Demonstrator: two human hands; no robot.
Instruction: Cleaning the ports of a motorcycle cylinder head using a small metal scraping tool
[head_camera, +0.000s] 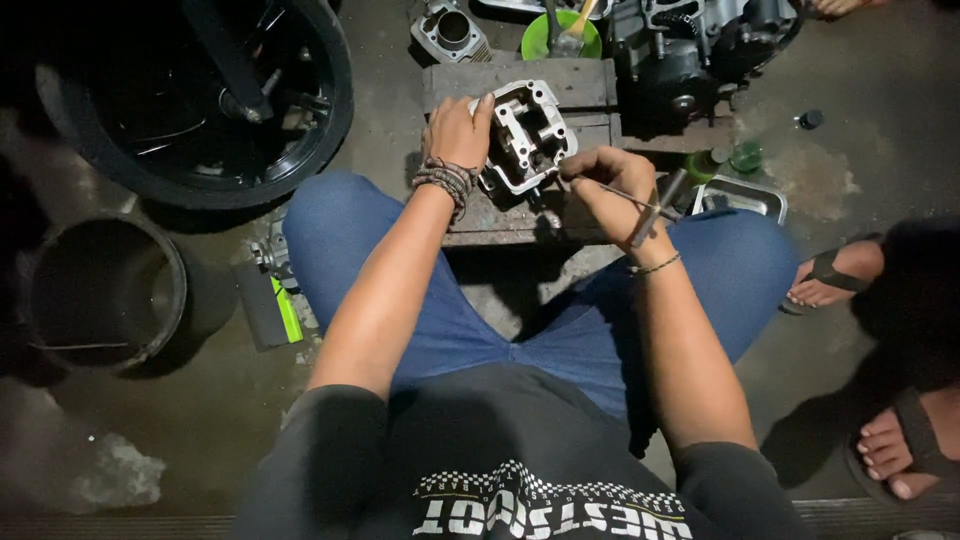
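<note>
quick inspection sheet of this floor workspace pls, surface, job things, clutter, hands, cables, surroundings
surface: worn wooden block on a stained concrete floor
job's things: metal cylinder head on the block; thin T-handle tool at its lower edge
clutter: green bowl, metal tray, green bottle, engine, cylinder part
grippers: left hand steadies the head; right hand grips the tool
cables: nothing seen
surroundings: black wheel, dark bucket, another person's sandalled feet

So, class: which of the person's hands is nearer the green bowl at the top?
Left. The left hand grips the engine part just below the green bowl; the right hand sits lower, holding a T-shaped tool.
</note>
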